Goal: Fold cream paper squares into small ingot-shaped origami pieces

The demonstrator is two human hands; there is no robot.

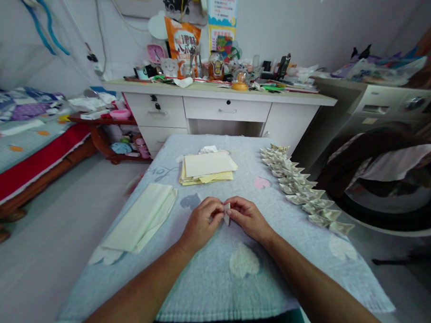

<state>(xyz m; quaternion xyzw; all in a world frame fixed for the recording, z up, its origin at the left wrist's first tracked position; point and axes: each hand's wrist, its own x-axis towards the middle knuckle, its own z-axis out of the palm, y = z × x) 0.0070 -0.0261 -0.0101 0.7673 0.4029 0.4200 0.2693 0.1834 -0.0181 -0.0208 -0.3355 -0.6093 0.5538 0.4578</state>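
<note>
Over the middle of the table, my left hand (205, 220) and my right hand (249, 218) meet at a small folded piece of paper (227, 214). Fingers and thumb of each hand pinch it from either side, and its upper part is partly hidden by the fingertips. Behind the hands lies a stack of cream and yellow paper sheets (208, 165). To the left rests a larger pale green folded sheet (141, 217). Along the right side runs a row of several small folded paper pieces (302, 188) with pointed ends, set close together.
A light blue patterned cloth (206, 285) covers the table. White crumpled paper (208, 149) sits behind the stack. Beyond stands a cluttered white desk (227, 101) with drawers. A washing machine (385, 125) with laundry in its open door is at right, a bed (28, 136) at left.
</note>
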